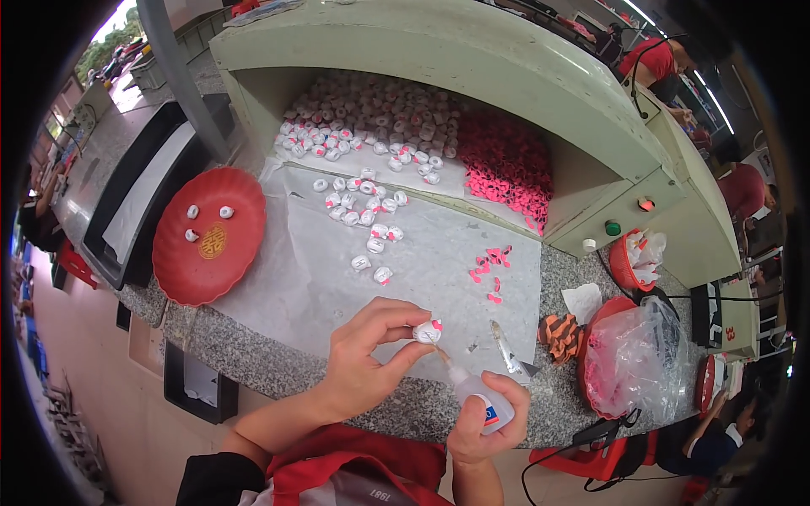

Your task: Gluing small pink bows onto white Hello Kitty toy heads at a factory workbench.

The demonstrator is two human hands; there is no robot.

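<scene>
My left hand (371,350) pinches a small white rounded piece (428,332) with a pink patch between thumb and fingertips, above the paper-covered bench. My right hand (489,422) is wrapped round a small translucent glue bottle (477,395) with a thin nozzle. The nozzle points up and left, its tip close below the white piece; whether they touch I cannot tell. Ahead on the white paper (312,278) lies a loose group of similar white pieces (367,202). A few small pink parts (489,266) lie to the right, with a pointed metal tool (506,347) nearer me.
A pale green open-fronted cabinet (439,42) stands behind, holding many white pieces (371,105) and a pink heap (510,173). At left is a red scalloped plate (211,261) with three white pieces. Right are an orange-black striped bundle (560,337) and a plastic bag (637,358) on a red dish.
</scene>
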